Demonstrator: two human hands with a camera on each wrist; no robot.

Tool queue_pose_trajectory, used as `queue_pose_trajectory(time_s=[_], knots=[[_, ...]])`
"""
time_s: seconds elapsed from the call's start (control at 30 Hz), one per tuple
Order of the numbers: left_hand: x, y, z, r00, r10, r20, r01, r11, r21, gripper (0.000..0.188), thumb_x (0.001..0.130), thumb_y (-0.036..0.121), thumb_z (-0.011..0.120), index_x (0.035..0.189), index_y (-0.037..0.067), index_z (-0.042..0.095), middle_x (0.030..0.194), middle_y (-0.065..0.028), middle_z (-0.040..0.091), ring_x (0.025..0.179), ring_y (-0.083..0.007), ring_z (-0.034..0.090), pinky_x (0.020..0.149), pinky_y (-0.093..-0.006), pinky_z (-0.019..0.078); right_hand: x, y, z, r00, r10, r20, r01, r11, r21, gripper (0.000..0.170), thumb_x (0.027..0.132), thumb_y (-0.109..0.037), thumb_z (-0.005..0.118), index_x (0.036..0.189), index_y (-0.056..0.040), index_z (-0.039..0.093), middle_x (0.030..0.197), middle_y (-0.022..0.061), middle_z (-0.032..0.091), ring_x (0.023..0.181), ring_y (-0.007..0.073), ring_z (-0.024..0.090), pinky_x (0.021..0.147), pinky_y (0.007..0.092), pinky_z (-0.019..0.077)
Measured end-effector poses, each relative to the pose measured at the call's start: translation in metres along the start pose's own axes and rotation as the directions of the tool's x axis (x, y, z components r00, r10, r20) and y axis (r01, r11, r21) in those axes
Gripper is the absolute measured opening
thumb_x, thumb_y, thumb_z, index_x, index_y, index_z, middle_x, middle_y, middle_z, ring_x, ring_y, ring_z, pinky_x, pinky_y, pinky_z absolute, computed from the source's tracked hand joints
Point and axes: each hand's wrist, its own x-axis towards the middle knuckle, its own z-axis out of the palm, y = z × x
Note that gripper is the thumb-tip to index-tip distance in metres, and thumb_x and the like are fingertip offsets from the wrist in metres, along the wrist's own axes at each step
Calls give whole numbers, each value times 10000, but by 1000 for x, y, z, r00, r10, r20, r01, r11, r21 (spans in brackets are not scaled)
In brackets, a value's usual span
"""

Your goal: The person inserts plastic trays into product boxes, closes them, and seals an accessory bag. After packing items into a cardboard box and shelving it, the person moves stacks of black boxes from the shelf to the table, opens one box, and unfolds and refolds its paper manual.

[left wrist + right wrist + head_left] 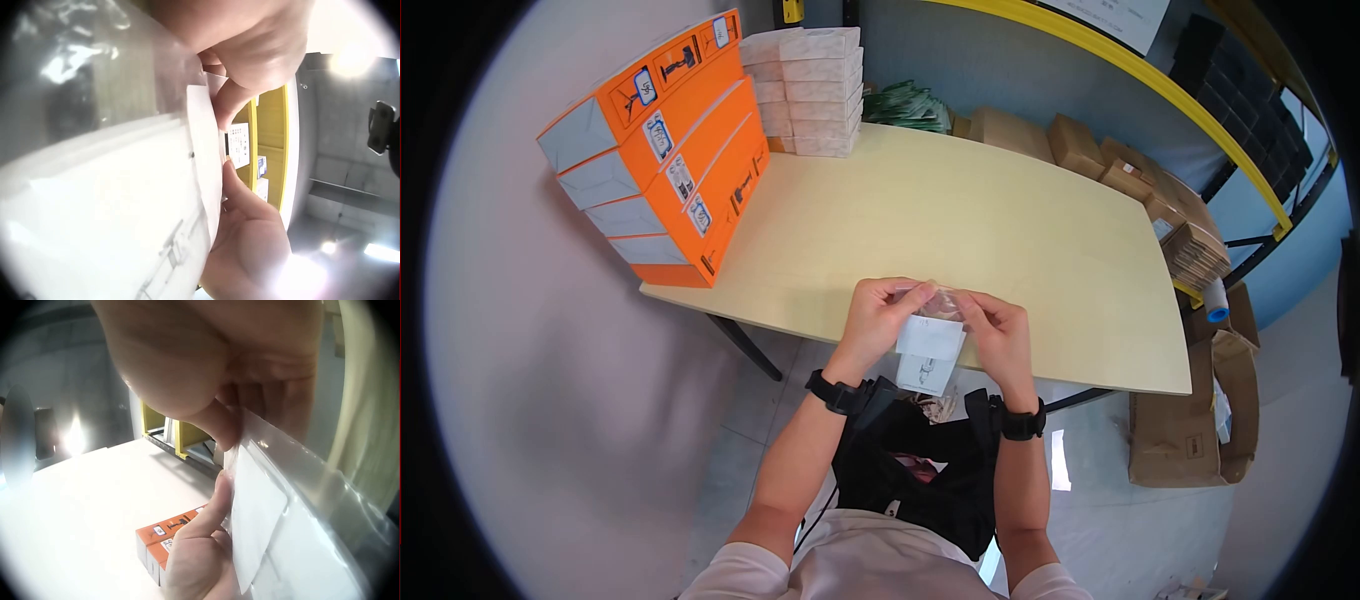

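Observation:
A clear plastic bag (941, 305) is held up at the table's front edge, its top edge between both hands. Inside it is a white paper sheet or booklet (923, 373) with a line drawing, hanging below the hands. My left hand (874, 320) pinches the bag's left upper corner between thumb and fingers. On the right side, my right hand (1002, 338) pinches the other upper corner. The left wrist view shows the two thumbs close together at the bag's edge, with the wrinkled plastic (75, 62) catching light. A folded white flap (257, 512) shows through the plastic in the right wrist view.
Orange boxes (690, 150) are stacked on the table (1000, 230) at the left, beside a pile of white boxes (805, 90). Green packets (908, 105) and brown cartons (1075, 147) lie behind the table. An open carton (1175, 440) stands on the floor at right.

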Motion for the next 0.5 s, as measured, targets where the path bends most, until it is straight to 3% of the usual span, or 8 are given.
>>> queue_pose_trajectory(time_s=[0.1,0.23,0.3,0.4,0.5], knots=[[0,3,0,998,-52,21,55,987,-152,198,922,120,649,969,-61,713,864,-89,716,772,-104,644,692,-243,511,0,-4,-4,999,5,44,-5,1000,-9,255,972,-151,583,1090,50,685,873,62,713,755,72,595,670,225,484],[1,5,4,998,-52,31,58,973,-225,213,934,129,634,959,-68,710,879,-91,714,778,-97,638,691,-233,504,-1,-6,-8,998,7,56,-6,1000,-21,267,984,-160,565,1107,48,678,880,66,713,783,79,607,687,233,492],[1,2,3,1000,-4,-26,1,995,-98,241,949,152,617,977,-70,705,902,-94,712,797,-92,635,701,-226,500,-3,-5,-10,999,11,43,-11,1000,-17,269,985,-160,565,1113,49,675,883,67,712,787,80,609,685,231,494],[2,-1,-3,1000,4,13,-5,1000,21,276,964,181,597,1002,-72,700,926,-96,712,823,-96,637,724,-232,505,-4,-3,-15,999,19,32,-17,998,-60,281,987,-163,564,1135,56,661,911,68,705,807,81,615,679,222,496],[2,0,0,1000,18,-5,-18,999,-34,303,980,201,575,1012,-72,701,915,-97,713,801,-104,641,726,-237,511,-2,5,-16,1000,22,9,-22,1000,-12,284,990,-158,555,1141,61,655,936,70,698,820,81,619,679,216,501]])
